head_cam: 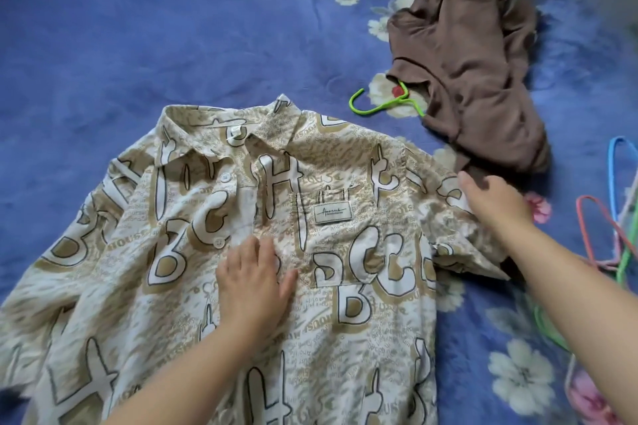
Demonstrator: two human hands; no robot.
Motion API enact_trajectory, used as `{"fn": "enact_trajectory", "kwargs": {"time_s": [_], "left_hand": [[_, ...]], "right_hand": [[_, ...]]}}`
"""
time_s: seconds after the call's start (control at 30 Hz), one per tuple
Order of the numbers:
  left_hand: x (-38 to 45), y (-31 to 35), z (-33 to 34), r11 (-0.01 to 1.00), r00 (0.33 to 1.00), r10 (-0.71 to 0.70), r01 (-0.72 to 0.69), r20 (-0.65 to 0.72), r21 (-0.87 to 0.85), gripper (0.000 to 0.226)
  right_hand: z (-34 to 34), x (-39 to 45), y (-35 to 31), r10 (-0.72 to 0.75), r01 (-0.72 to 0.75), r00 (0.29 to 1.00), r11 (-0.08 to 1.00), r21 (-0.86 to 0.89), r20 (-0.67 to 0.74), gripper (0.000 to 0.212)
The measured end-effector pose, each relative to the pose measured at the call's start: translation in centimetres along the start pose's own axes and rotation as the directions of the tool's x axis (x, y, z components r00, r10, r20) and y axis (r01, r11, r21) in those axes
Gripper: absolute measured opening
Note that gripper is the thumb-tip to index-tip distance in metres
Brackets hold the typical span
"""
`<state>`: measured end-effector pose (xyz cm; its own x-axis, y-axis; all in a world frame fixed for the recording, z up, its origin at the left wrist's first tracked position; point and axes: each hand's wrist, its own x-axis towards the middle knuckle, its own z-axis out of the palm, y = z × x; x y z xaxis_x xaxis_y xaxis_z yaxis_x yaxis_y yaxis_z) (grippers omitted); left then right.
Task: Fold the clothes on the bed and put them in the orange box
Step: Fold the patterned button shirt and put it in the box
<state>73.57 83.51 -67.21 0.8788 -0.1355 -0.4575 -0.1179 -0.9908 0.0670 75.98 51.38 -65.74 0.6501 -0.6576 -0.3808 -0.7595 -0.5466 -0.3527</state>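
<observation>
Printed shirt (262, 252) lies face up, buttoned, spread across the centre and lower left of the frame on the bed (172, 28), collar toward the top. Left hand (253, 281) is flat on the placket at mid chest, fingers spread, palm down, clamped on nothing, just pinning the cloth. Right hand (493, 203) sits at the shirt's right shoulder and sleeve edge at centre right, fingers loosely together and resting on the fabric; cannot tell whether it has pinched any yet. Step in hand looks like smoothing before the first side fold. To do it well: keep the left palm as anchor on the button line, sweep the right hand outward to push out the creases near the pocket (328, 241), then take the sleeve at its edge and bring it across in one straight line parallel to the placket. Watch that the right sleeve rests against the brown garment (473, 79) at upper right, so lift only the printed cloth. Green hanger (383, 105) pokes out from the brown garment; more hangers (607, 217) lie at the right edge. Orange box not in view.
</observation>
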Motion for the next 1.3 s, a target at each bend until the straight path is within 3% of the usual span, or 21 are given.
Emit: {"fn": "enact_trajectory", "kwargs": {"time_s": [0.1, 0.17, 0.23, 0.3, 0.37, 0.4, 0.47, 0.57, 0.63, 0.73, 0.83, 0.93, 1.07, 1.13, 1.2, 1.3], "left_hand": [[-1.0, 0.5, 0.0, 0.943, 0.989, -0.147, 0.135, -0.015, -0.306, 0.073], [-0.9, 0.5, 0.2, 0.824, 0.956, -0.293, 0.269, 0.030, -0.499, 0.072], [-0.5, 0.1, 0.6, 0.721, 0.927, -0.358, 0.351, 0.113, -0.597, 0.057], [-0.2, -0.3, 0.9, 0.643, 0.926, -0.338, 0.359, 0.169, -0.676, 0.043], [-0.2, -0.4, 1.0, 0.618, 0.935, -0.316, 0.332, 0.162, -0.713, 0.038], [-0.3, -0.4, 1.0, 0.626, 0.937, -0.319, 0.323, 0.145, -0.710, 0.036], [-0.8, -0.1, 1.1, 0.689, 0.939, -0.336, 0.301, 0.077, -0.660, 0.031], [-1.2, -0.4, 1.2, 0.830, 0.939, -0.344, 0.306, 0.006, -0.466, 0.030], [-1.2, -0.5, 1.2, 0.867, 0.937, -0.347, 0.330, 0.021, -0.374, 0.023], [-0.9, 0.8, 0.0, 0.906, 0.940, -0.341, 0.325, -0.013, -0.272, 0.025], [0.0, 2.6, -1.7, 0.976, 0.974, -0.178, 0.156, -0.140, -0.154, 0.044], [2.4, 5.7, -3.8, 0.992, 0.979, 0.091, -0.106, -0.182, -0.074, 0.050], [6.5, 10.7, -5.5, 0.931, 0.912, 0.328, -0.356, -0.245, -0.078, 0.056], [9.0, 12.5, -5.5, 0.923, 0.920, 0.328, -0.360, -0.214, -0.136, 0.065], [11.2, 12.9, -5.0, 0.942, 0.960, 0.258, -0.275, -0.110, -0.192, 0.076], [13.2, 12.2, -3.4, 0.988, 0.986, 0.154, -0.152, 0.058, -0.036, 0.088]], "right_hand": [[-0.4, -0.7, 2.5, 0.206, -0.195, 0.979, 0.947, 0.255, -0.015, 0.084], [0.1, -1.8, 4.0, 0.319, -0.348, 0.937, 0.834, 0.428, 0.141, 0.091], [0.8, -3.2, 4.5, 0.309, -0.461, 0.885, 0.681, 0.569, 0.348, 0.083], [1.8, -3.7, 5.0, 0.324, -0.450, 0.893, 0.629, 0.634, 0.312, 0.086], [1.9, -4.0, 4.6, 0.339, -0.330, 0.935, 0.711, 0.621, 0.108, 0.043], [1.5, -4.2, 4.0, 0.333, -0.273, 0.943, 0.776, 0.568, -0.001, 0.032], [-0.2, -3.8, 3.2, 0.288, -0.179, 0.939, 0.877, 0.447, -0.188, 0.037], [-3.3, -2.3, 2.7, 0.275, -0.119, 0.912, 0.886, 0.448, -0.303, 0.041], [-4.2, -0.7, 3.4, 0.330, -0.145, 0.900, 0.842, 0.519, -0.286, 0.038], [-3.7, 0.6, 5.1, 0.394, -0.163, 0.913, 0.581, 0.797, -0.100, 0.024], [-1.4, 0.3, 6.2, 0.212, -0.230, 0.967, 0.469, 0.853, 0.145, 0.021], [-0.6, 0.8, 6.1, 0.117, -0.128, 0.990, 0.490, 0.862, 0.081, 0.054], [-2.3, 2.8, 4.8, 0.079, -0.050, 0.997, 0.441, 0.896, 0.016, 0.028], [-3.1, 3.8, 4.6, 0.060, -0.021, 0.998, 0.353, 0.935, 0.000, 0.033], [-3.3, 4.3, 5.0, 0.071, -0.026, 0.997, 0.266, 0.964, 0.007, 0.034], [-1.6, 4.6, 6.6, 0.082, -0.039, 0.997, 0.325, 0.945, 0.013, 0.044]]}}
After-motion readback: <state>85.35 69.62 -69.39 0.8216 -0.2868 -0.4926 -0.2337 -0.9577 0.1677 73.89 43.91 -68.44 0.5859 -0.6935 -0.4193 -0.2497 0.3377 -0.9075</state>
